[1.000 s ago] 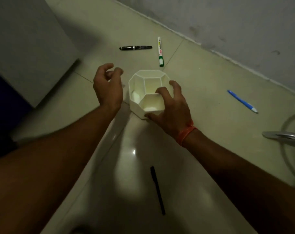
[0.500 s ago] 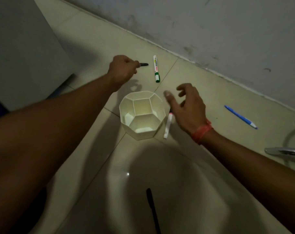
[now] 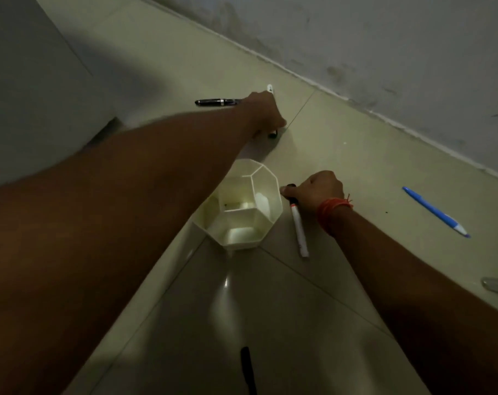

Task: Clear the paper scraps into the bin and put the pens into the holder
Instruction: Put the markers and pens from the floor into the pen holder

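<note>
While pens are being gathered, the green-capped marker (image 3: 273, 134) beyond the white holder (image 3: 266, 206) is gripped by the left hand (image 3: 263, 114), a white marker (image 3: 298, 228) just beside it by the right hand (image 3: 322, 189); lifting into compartments is called for next.

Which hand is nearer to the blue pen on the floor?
Right. The right hand is beside the holder, with bare floor between it and the blue pen; the left hand is farther, beyond the holder.

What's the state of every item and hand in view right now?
holder: upright on floor, compartments empty
left hand: closed over green marker, still on floor
right hand: closed on white marker at its dark cap end; rest lies on floor
fountain pen: capped, lying untouched
blue pen: lying untouched
black pen: lying untouched, partly out of frame
</note>
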The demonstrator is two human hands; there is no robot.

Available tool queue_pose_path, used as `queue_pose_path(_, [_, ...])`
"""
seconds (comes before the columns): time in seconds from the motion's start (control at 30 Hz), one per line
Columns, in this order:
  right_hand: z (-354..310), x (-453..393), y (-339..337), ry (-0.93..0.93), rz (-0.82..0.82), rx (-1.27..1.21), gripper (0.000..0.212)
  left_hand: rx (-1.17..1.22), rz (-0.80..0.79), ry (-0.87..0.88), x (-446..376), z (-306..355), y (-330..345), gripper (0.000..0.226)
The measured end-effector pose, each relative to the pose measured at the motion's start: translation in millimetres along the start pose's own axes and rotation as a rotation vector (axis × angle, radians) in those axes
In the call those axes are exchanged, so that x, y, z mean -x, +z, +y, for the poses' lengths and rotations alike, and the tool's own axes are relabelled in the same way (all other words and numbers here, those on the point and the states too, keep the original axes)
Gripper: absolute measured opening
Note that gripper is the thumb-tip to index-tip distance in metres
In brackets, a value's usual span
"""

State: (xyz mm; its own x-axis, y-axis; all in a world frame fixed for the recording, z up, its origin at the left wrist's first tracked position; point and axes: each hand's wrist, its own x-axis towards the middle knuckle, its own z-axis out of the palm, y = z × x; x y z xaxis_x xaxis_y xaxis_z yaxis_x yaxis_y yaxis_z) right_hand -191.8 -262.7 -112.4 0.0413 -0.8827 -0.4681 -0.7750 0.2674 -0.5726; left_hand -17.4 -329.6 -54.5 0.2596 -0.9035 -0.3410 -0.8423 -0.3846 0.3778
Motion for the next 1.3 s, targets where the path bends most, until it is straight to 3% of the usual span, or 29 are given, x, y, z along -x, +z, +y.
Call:
queue_pose_path(0.23, [-0.9,-5.3,3.2,0.029,-0.004,-0.036,0.054,0.011,0.144,-0.039,-0.5,-1.2,13.9,0.041])
queue_pose_path(0.4, [-5.1,-1.0,-2.3,0.065,-0.016,-0.078,0.057,0.331,0.294,-0.085,33.8,-8.7,-26.4,0.046])
queue_pose_path(0.53, [-10.8,16.8,-5.6,0.024,-0.027,-0.178,0.046,0.526,0.403,-0.043,88.2,-24.1,-69.5,0.038])
queue_pose_path(0.7, [-3.9,47.1,-27.8,-0.081,0.184,-0.45,0.033,0.555,0.389,-0.032,153.1,-52.2,-110.7,0.026])
queue_pose_path(0.8, [-21.8,67.3,-59.3,-0.253,0.331,-0.482,0.041,0.478,0.253,-0.11,185.7,-64.1,-131.7,0.018])
queue_pose_path(0.93, [-58.6,96.7,-88.3,-0.408,0.44,-0.587,0.033,0.4,0.159,-0.179,216.5,-71.4,-138.2,0.021])
queue_pose_path(1.1, [-81.2,126.2,-81.3,-0.549,0.4,-0.547,0.029,0.361,0.139,-0.179,233.7,-64.7,-119.6,0.03])
queue_pose_path(1.3, [-72.5,136.3,-59.2,-0.563,0.311,-0.407,0.02,0.271,-0.009,-0.205,236.0,-70.6,-82.9,0.025])
